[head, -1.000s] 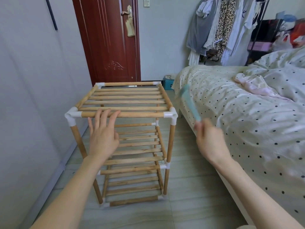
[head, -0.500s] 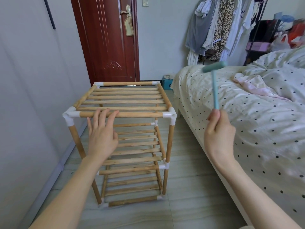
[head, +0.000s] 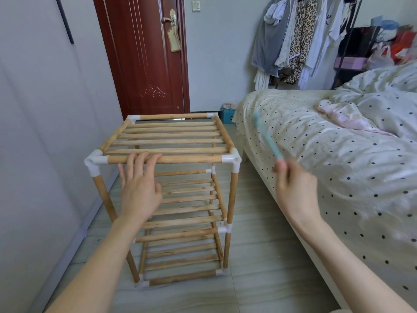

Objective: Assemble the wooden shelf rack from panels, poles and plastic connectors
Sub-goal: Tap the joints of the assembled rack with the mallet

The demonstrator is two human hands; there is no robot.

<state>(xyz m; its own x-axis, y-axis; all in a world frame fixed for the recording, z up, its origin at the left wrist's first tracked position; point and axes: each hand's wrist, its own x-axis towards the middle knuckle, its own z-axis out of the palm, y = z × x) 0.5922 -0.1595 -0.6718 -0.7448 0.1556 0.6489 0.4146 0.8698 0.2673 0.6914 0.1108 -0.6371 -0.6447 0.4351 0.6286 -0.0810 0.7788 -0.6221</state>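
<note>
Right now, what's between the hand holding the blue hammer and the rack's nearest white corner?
Nothing: the head view shows only bare floor between the right hand and that corner connector.

A dark red door (head: 144, 55) with a metal handle (head: 168, 18) is seen at 12 o'clock, set in a pale grey wall (head: 221, 53). A light switch (head: 195, 6) is mounted just right of the door frame. Another plain wall (head: 40, 109) is seen at 9 o'clock. The floor (head: 255, 256) is laid with pale tiles. At 3 o'clock a bed (head: 338, 166) is covered with dotted bedding, and clothes (head: 293, 37) are hung on a rack at 1 o'clock. A small blue box (head: 226, 115) lies by the bed's far corner.
</note>
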